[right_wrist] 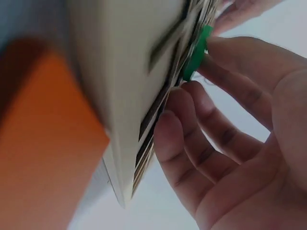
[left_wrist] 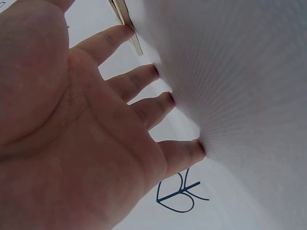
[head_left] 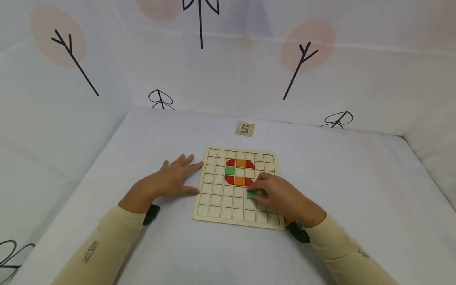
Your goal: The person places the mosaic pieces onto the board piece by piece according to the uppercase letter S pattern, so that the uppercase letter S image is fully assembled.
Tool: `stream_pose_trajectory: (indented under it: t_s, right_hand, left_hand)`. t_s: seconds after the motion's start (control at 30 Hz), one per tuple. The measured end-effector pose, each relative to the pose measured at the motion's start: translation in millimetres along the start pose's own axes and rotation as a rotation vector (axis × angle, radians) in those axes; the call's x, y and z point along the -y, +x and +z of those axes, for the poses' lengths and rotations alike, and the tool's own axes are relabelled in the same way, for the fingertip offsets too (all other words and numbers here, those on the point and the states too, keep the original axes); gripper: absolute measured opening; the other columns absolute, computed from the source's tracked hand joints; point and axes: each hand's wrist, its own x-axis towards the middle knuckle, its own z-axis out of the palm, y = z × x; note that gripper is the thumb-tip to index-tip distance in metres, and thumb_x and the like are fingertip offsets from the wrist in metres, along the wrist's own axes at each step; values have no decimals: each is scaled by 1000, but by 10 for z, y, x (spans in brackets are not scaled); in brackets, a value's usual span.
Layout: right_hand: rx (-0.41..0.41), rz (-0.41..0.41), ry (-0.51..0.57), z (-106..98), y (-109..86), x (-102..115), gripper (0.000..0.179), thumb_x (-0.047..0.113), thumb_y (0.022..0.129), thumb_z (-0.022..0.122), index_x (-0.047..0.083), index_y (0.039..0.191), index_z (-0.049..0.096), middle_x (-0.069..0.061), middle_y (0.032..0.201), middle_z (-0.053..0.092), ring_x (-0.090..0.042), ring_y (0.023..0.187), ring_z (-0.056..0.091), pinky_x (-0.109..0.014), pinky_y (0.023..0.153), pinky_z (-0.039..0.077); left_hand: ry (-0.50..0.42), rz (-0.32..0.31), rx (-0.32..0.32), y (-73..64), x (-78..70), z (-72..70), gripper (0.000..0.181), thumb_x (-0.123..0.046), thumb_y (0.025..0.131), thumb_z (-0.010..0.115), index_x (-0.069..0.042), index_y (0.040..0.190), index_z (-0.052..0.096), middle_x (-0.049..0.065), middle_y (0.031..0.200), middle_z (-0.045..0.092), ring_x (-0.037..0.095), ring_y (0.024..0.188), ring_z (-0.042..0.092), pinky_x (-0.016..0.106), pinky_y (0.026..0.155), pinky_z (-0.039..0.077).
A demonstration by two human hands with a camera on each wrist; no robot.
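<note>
A wooden grid board [head_left: 217, 198] lies on the white table. Red quarter-round, orange square and green square tiles [head_left: 239, 172] fill some of its upper cells. My right hand [head_left: 276, 194] pinches a green square tile [head_left: 251, 193] over the board's right side; the right wrist view shows the green tile [right_wrist: 195, 53] between fingertips against the board [right_wrist: 129, 96]. My left hand [head_left: 171, 178] lies flat on the table, fingers spread, at the board's left edge. In the left wrist view the fingers [left_wrist: 139, 79] press on the cloth.
A small pattern card [head_left: 244, 128] with an S figure lies beyond the board. An orange tile [head_left: 289, 219] sits by the board's near right corner, large in the right wrist view as an orange block [right_wrist: 43, 143]. Printed fabric walls enclose the table.
</note>
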Motion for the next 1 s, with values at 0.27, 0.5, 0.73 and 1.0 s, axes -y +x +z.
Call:
stream_pose_trajectory:
  t_s: [0.27,0.5,0.73,1.0]
  right_hand:
    - [-11,8,10,20,18,-8,19,17,88,77,12,107,77,2,98,64,-6,76,53,-18,66,50]
    - [-28,14,3,40,23,-9,20,18,88,77,12,107,75,3,97,62,-7,76,54,-18,66,49]
    - [-33,13,-5,60,22,-9,21,17,88,78,11,108,75,2,95,62,-6,74,53,-19,66,50]
    - [-16,35,-10,63,25,-3,22,17,88,78,12,109,74,3,93,62,-4,75,55,-20,69,52]
  left_hand:
    - [-2,-10,13,22,9,-1,89,-47,85,77,-31,158,29,9,169,13,36,157,2,69,120,2]
    - [4,-10,8,24,13,-1,88,-46,85,77,-30,158,30,9,169,13,36,157,3,69,120,2]
    - [0,-3,9,16,16,5,88,-46,86,76,-30,158,30,9,169,14,37,157,4,70,120,3]
    - [-1,-2,11,18,20,6,88,-47,86,76,-30,158,29,9,169,13,36,157,3,70,120,2]
